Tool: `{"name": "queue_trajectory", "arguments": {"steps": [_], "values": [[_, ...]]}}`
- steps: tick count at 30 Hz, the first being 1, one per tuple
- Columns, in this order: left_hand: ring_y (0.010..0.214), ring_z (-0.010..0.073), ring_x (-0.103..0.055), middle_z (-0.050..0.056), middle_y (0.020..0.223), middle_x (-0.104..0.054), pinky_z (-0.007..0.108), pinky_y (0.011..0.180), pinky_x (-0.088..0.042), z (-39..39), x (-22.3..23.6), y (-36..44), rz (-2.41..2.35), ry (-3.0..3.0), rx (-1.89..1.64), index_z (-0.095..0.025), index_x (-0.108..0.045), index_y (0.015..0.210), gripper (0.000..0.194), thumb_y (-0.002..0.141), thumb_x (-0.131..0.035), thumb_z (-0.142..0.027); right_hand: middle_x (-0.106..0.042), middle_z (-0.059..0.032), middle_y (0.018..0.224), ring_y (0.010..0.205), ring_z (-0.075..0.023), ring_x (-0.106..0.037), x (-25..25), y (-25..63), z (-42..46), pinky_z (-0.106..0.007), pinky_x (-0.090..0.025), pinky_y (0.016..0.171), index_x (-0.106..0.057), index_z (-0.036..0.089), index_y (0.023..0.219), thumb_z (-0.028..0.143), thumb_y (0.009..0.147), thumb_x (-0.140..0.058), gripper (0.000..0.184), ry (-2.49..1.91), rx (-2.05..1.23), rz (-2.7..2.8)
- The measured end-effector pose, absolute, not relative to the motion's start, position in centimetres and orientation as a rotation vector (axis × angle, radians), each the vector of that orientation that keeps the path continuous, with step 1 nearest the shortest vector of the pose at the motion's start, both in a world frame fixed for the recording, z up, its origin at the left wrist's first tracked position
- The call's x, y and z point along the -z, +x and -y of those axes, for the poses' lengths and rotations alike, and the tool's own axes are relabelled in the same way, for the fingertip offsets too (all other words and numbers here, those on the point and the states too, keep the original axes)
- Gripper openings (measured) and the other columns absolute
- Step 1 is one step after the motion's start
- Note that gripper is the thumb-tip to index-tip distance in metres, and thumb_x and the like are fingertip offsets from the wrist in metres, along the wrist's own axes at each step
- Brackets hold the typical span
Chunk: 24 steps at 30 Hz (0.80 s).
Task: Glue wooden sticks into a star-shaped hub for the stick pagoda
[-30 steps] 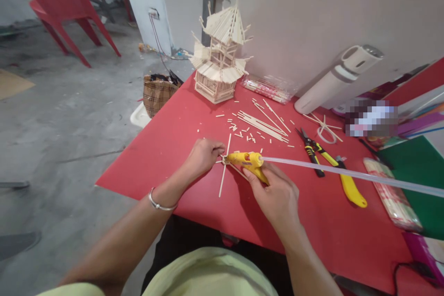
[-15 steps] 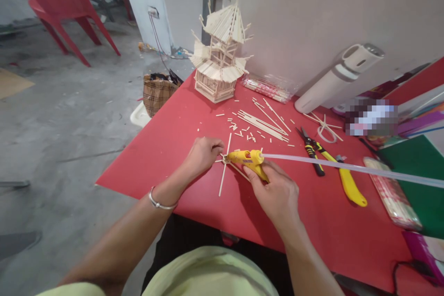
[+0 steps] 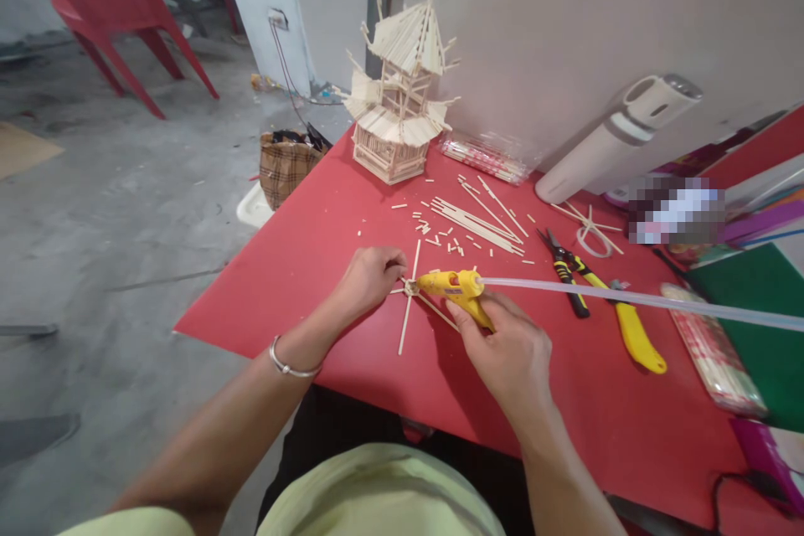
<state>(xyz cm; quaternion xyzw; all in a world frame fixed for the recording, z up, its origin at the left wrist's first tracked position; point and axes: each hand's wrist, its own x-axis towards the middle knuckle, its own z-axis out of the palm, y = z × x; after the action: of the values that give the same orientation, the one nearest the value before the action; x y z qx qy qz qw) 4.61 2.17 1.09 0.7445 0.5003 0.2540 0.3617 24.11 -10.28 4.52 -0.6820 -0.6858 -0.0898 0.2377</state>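
Observation:
My right hand point(image 3: 506, 343) is wrapped round a yellow glue gun point(image 3: 461, 286), from whose back a long clear glue stick point(image 3: 603, 296) runs off to the right. The gun's nozzle points left at the hub of a star-shaped frame of thin wooden sticks point(image 3: 405, 327) lying on the red table point(image 3: 251, 285). At the frame's upper left, my left hand point(image 3: 372, 275) is closed with its fingertips pinched on one of the frame's sticks. Those fingertips sit close to the nozzle. Whether nozzle and hub touch, I cannot tell.
A wooden-stick pagoda model point(image 3: 399, 109) stands at the back. Loose sticks point(image 3: 477, 226) and short cut pieces lie before it. To the right are cutting pliers point(image 3: 569, 272), a yellow-handled tool point(image 3: 628, 322), a white flask point(image 3: 619, 138) and packed sticks point(image 3: 716, 347).
The glue gun and my right hand have shifted slightly to the right, the nozzle still close to the hub. My left hand keeps its pinch and barely moves.

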Motion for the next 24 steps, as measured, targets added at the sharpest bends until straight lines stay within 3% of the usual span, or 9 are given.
{"name": "queue_trajectory", "arguments": {"steps": [7, 13, 19, 24], "values": [[0.061, 0.0115, -0.058, -0.001, 0.067, -0.071, 0.022, 0.061, -0.039, -2.1, -1.0, 4.6, -1.261, 1.906, -0.65, -0.016, -0.073, 0.074, 0.012, 0.079, -0.062, -0.014, -0.073, -0.0048, 0.085, 0.075, -0.0173, -0.066, -4.6, 23.3, 11.1, -0.027, -0.045, 0.071, -0.073, 0.02, 0.112, 0.039, 0.095, -0.062, 0.028, -1.721, 0.483, 2.019], [0.067, 0.0125, -0.063, 0.001, 0.074, -0.074, 0.022, 0.065, -0.044, -2.1, -1.0, 4.6, -1.222, 1.871, -0.666, -0.016, -0.074, 0.075, 0.013, 0.076, -0.062, -0.014, -0.069, -0.004, 0.08, 0.079, -0.0167, -0.067, -4.6, 22.9, 12.0, -0.027, -0.049, 0.08, -0.073, 0.021, 0.118, 0.026, 0.098, -0.055, 0.027, -1.607, 0.441, 2.066], [0.063, 0.013, -0.064, 0.0, 0.069, -0.074, 0.021, 0.061, -0.045, -2.3, -1.1, 4.6, -1.175, 1.735, -0.594, -0.016, -0.076, 0.078, 0.014, 0.077, -0.063, -0.02, -0.075, -0.0071, 0.096, 0.099, -0.0218, -0.071, -3.4, 23.5, 11.9, -0.029, -0.053, 0.085, -0.075, 0.022, 0.112, 0.04, 0.095, -0.061, 0.028, -1.734, 0.325, 1.905], [0.069, 0.0135, -0.064, 0.002, 0.074, -0.073, 0.022, 0.069, -0.047, -2.5, -1.3, 4.5, -1.127, 1.854, -0.574, -0.016, -0.075, 0.076, 0.016, 0.081, -0.06, -0.02, -0.077, -0.0073, 0.086, 0.082, -0.0217, -0.072, -3.1, 24.5, 12.0, -0.03, -0.053, 0.078, -0.077, 0.02, 0.093, 0.051, 0.093, -0.062, 0.034, -1.832, 0.105, 1.726]]}}
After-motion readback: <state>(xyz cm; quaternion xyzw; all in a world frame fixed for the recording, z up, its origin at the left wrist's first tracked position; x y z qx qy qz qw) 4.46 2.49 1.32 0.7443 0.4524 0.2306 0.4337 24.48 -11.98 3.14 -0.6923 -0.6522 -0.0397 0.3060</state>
